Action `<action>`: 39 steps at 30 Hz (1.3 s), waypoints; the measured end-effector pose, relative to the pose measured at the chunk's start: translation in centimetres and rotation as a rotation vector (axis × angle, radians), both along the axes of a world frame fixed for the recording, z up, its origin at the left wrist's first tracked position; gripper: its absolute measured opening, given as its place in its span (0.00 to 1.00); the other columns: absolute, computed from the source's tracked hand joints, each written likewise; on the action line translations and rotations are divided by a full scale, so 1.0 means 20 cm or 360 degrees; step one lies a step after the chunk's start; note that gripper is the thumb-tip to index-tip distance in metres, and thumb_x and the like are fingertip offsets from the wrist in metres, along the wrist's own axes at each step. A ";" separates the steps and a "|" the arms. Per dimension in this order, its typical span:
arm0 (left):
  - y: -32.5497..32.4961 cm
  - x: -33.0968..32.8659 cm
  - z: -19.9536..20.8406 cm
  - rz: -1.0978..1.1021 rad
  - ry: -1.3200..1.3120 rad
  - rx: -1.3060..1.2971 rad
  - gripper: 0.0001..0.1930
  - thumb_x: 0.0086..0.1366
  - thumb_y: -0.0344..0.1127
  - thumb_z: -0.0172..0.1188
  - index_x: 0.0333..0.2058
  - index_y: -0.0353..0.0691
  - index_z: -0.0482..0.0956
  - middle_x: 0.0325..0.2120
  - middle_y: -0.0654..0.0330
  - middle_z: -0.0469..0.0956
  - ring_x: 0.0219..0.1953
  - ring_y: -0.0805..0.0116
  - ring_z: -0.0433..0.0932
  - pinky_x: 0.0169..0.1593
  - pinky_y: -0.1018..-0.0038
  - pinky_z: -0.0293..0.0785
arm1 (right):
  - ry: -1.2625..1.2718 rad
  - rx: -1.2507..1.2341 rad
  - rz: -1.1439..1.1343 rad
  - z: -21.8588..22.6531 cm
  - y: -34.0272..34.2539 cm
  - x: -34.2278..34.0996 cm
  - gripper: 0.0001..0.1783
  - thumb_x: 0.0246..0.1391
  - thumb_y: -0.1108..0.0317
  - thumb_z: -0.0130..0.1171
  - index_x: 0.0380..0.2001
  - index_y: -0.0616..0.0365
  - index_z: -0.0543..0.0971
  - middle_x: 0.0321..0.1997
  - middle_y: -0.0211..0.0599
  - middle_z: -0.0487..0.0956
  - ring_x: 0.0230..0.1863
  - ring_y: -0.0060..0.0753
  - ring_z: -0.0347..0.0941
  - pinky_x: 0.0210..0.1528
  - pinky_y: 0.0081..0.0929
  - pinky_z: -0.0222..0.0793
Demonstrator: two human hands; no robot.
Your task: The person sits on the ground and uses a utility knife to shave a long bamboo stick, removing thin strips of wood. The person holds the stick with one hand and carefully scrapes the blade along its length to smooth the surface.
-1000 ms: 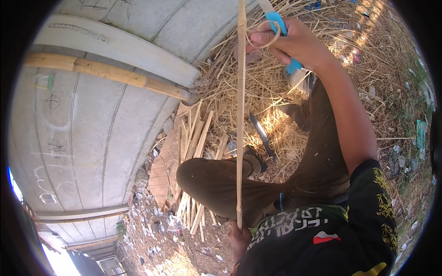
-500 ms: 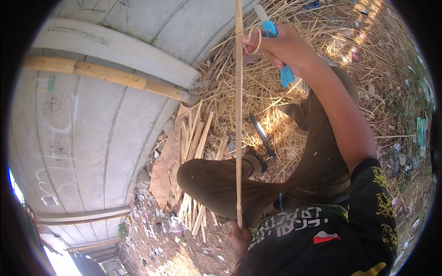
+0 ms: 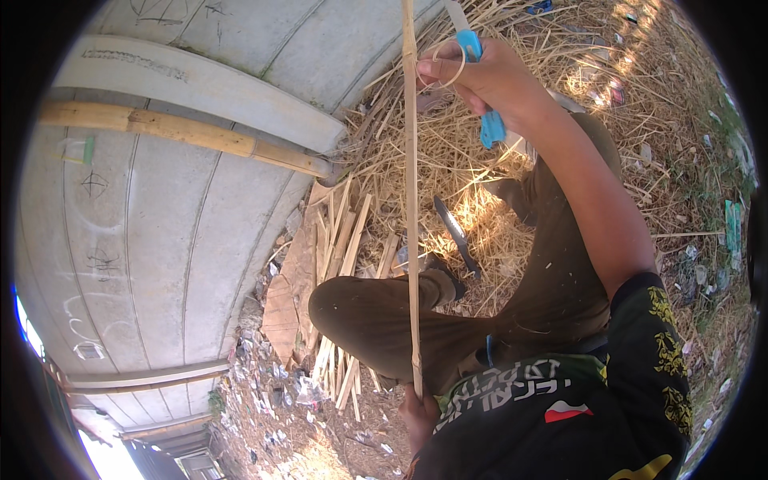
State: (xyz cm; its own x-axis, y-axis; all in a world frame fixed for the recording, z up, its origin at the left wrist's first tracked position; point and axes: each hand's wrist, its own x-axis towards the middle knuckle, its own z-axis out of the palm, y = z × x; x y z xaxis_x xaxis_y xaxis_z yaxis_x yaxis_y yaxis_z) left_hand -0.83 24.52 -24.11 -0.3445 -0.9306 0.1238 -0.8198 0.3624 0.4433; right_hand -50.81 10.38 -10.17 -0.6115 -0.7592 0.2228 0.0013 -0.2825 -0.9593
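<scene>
A long, pale bamboo strip (image 3: 412, 200) runs upright through the view, its top cut off by the frame edge. Low down, my left hand (image 3: 418, 412) is closed around its bottom end, beside my shirt. Up at the strip's other part, my right hand (image 3: 488, 80) is closed on a blue utility knife (image 3: 491, 128) with the blade out, pointing away from me. The fingertips of that hand also touch the strip. A thin pale loop (image 3: 462, 70) curls by these fingers; whether it is a shaving or a band, I cannot tell.
Split bamboo pieces (image 3: 348, 248) lie on a brown sheet (image 3: 280, 316) left of my bent knee. Straw-like shavings (image 3: 480, 184) cover the ground ahead, with a dark curved object (image 3: 456, 232) on them. A grey panel wall (image 3: 176, 240) with a bamboo pole (image 3: 184, 136) stands at left.
The upper part of the bamboo strip has tilted slightly left, and my right hand with the utility knife has shifted a little the same way. My left hand keeps its place.
</scene>
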 end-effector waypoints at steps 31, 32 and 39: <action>0.00 0.01 -0.02 0.0033 0.0046 0.0054 0.07 0.68 0.34 0.58 0.31 0.41 0.73 0.14 0.46 0.72 0.17 0.41 0.76 0.20 0.54 0.67 | 0.0359 0.0088 -0.0034 -0.03 -0.02 -0.02 0.17 0.63 0.57 0.62 0.38 0.63 0.83 0.26 0.34 0.83 0.11 0.13 0.63 0.14 0.18 0.59; 0.00 0.02 -0.03 0.0031 0.0047 0.0045 0.07 0.68 0.34 0.58 0.31 0.41 0.73 0.14 0.47 0.72 0.17 0.41 0.76 0.20 0.54 0.67 | 0.0367 0.0056 -0.0085 -0.04 -0.02 -0.02 0.16 0.63 0.58 0.61 0.36 0.62 0.82 0.24 0.33 0.82 0.11 0.13 0.62 0.14 0.18 0.59; -0.01 0.02 -0.03 -0.0024 0.0010 0.0025 0.06 0.66 0.34 0.59 0.32 0.41 0.74 0.13 0.48 0.72 0.16 0.43 0.75 0.20 0.55 0.67 | -0.0881 -0.0328 0.0205 -0.06 -0.03 -0.06 0.09 0.56 0.67 0.63 0.28 0.62 0.78 0.20 0.30 0.75 0.12 0.13 0.57 0.14 0.17 0.51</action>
State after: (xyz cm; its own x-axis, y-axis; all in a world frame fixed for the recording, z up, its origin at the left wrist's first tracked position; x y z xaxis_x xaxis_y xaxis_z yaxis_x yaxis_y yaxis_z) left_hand -0.35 24.33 -24.61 -0.3576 -0.9272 0.1113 -0.8116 0.3675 0.4541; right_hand -52.08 9.74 -11.38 -0.5845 -0.8100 0.0480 0.5313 -0.4268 -0.7319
